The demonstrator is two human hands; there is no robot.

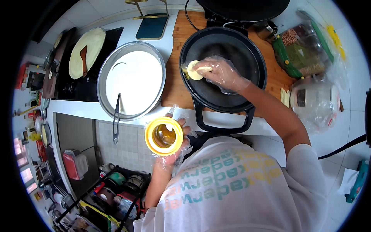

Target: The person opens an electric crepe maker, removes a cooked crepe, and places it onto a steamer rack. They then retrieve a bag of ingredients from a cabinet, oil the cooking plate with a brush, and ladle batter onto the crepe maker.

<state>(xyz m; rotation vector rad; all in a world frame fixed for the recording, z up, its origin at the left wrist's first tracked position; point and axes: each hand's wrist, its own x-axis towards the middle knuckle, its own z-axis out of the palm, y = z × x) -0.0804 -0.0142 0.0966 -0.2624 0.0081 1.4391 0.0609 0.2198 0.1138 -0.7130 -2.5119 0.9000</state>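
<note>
Just below mid-frame our left grip (182,146) holds a yellow-rimmed jar (163,151); upper centre, our right grip (222,73) pinches a pale slice (194,71), perhaps potato, over the black pan (243,62).

Bright, even light falls around the pan (244,58), with glare on the bag (337,78) to its right, washed-out windows (26,174) far to its left, and fisheye bending toward black corners.
</note>
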